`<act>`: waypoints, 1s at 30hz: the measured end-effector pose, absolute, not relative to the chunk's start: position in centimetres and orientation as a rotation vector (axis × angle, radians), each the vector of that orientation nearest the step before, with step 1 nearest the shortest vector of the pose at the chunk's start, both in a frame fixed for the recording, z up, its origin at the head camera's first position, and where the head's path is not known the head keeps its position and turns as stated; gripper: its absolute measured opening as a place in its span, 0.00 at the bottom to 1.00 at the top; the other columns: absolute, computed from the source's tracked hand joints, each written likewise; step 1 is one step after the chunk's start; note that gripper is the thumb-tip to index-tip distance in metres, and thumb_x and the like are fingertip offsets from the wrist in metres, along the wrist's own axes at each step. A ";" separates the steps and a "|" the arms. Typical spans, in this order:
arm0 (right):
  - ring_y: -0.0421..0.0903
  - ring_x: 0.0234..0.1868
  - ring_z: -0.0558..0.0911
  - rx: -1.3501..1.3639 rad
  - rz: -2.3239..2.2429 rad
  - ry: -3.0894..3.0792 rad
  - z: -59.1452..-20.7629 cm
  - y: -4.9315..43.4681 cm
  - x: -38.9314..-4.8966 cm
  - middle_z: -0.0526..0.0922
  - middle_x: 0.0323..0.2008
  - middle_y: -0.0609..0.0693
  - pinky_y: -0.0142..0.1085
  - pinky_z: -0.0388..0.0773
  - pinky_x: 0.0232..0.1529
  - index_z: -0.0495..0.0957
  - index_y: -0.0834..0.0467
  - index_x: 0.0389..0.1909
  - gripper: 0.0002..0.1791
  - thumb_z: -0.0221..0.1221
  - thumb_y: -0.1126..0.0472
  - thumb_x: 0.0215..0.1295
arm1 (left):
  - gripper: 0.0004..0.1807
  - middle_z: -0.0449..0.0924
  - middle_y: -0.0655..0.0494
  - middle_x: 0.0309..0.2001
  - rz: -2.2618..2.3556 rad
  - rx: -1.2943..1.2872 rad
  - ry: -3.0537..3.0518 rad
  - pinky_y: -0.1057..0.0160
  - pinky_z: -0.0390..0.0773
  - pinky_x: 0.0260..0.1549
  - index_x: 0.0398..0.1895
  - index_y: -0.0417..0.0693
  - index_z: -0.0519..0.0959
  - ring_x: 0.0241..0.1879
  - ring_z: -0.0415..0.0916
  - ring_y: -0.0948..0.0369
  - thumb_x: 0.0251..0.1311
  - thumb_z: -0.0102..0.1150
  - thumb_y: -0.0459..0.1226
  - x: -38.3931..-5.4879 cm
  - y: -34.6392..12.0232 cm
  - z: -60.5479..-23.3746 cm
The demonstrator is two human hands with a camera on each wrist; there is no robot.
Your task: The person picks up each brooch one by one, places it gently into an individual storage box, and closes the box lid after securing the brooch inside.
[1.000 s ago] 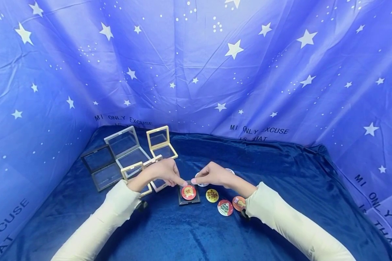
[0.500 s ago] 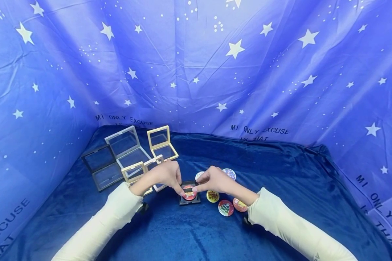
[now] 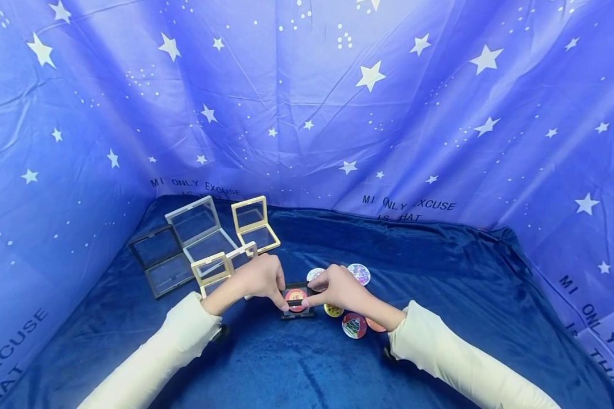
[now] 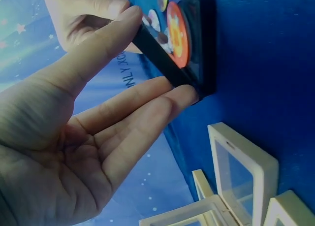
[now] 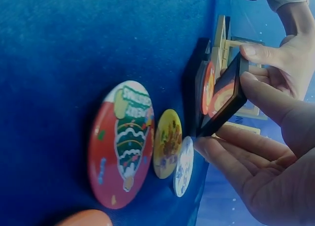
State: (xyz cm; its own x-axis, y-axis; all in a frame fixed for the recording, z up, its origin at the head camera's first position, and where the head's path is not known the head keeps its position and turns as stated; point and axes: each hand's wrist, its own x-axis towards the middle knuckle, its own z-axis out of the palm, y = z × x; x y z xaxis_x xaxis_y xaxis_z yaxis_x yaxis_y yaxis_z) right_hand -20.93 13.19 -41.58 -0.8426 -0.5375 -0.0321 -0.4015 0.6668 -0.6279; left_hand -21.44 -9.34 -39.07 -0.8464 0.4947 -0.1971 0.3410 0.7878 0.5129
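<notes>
Right wrist: my L hand [image 5: 290, 58] & R hand [image 5: 270, 186] pinch black case [image 5: 194, 73]
Red badge [image 5: 208, 85]: inside case
Lid [image 5: 225, 115]: prob light, stiff; hold edges

Bright, soft light washes the starry curtain [image 3: 286, 85], paling toward the top, while your cream sleeves [image 3: 153, 349] glow nearly white above soft shadows on the blue velvet [image 3: 307, 363]. The wide-angle head view stretches lettering [image 3: 13, 341] at its lower corners. Both your wrist views run dimmer, cast in blue; your left hand [image 4: 74, 157] lies partly shaded, and the Christmas badge [image 5: 121, 145] reads slightly soft.
</notes>
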 end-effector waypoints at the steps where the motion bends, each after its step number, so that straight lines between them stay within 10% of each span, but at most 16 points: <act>1: 0.49 0.47 0.90 -0.746 -0.933 2.668 -41.6 13.2 -20.9 0.91 0.41 0.52 0.42 0.86 0.46 0.90 0.59 0.44 0.22 0.77 0.49 0.52 | 0.16 0.89 0.61 0.27 0.674 0.630 2.664 0.67 0.77 0.24 0.27 0.47 0.91 0.24 0.77 0.66 0.37 0.86 0.45 -21.4 -9.3 -39.2; 30: 0.32 0.22 0.69 -0.858 -0.801 2.887 -42.7 12.5 -20.1 0.90 0.29 0.46 0.26 0.68 0.24 0.91 0.58 0.35 0.19 0.81 0.53 0.43 | 0.19 0.89 0.57 0.29 0.636 0.710 2.800 0.66 0.78 0.25 0.27 0.47 0.91 0.25 0.77 0.66 0.33 0.88 0.46 -21.2 -9.2 -40.7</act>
State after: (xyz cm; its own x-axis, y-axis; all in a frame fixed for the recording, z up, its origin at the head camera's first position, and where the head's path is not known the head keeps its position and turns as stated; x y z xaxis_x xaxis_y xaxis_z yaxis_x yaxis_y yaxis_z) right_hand -20.11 12.51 -42.71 -0.8482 -0.5164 0.1181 -0.5035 0.7165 -0.4828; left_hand -21.17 -9.24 -40.69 -0.8689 0.4898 -0.0712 0.4110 0.7941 0.4478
